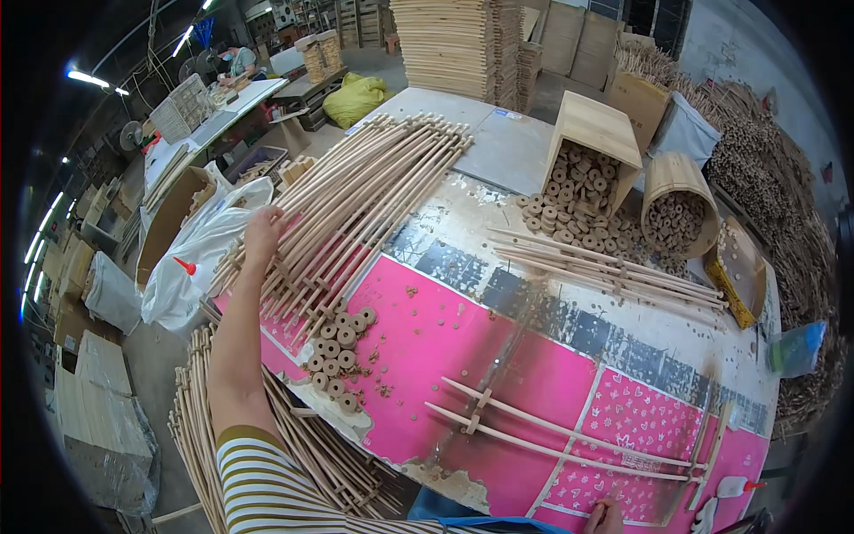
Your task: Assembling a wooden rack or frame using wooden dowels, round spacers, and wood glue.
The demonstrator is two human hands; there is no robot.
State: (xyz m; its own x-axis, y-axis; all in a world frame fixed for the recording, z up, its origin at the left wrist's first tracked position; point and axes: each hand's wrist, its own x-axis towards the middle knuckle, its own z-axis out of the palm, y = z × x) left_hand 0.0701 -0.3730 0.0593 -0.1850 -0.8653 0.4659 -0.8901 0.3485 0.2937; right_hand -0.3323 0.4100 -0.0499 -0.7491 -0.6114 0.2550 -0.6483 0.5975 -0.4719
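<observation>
My left hand (262, 233) reaches to the far left and closes on the side of a stack of wooden rod frames (356, 209); the stack hides the fingertips. Each frame is of long thin rods joined by short crosspieces. My right hand (605, 516) is curled at the lower edge, partly cut off, and what it may hold is hidden. Just beyond it, two rods joined by short crosspieces make a single frame (569, 445) on the pink table covering (427, 329). A white glue bottle (735, 486) with a red tip lies to its right.
Wooden rings (331, 347) lie in front of the stack. More spill from a wooden box (592, 133) and a round tub (680, 214). Loose rods (614, 271) lie mid-table. More frames (205, 418) stand below the left edge. A person (242, 62) sits at a far table.
</observation>
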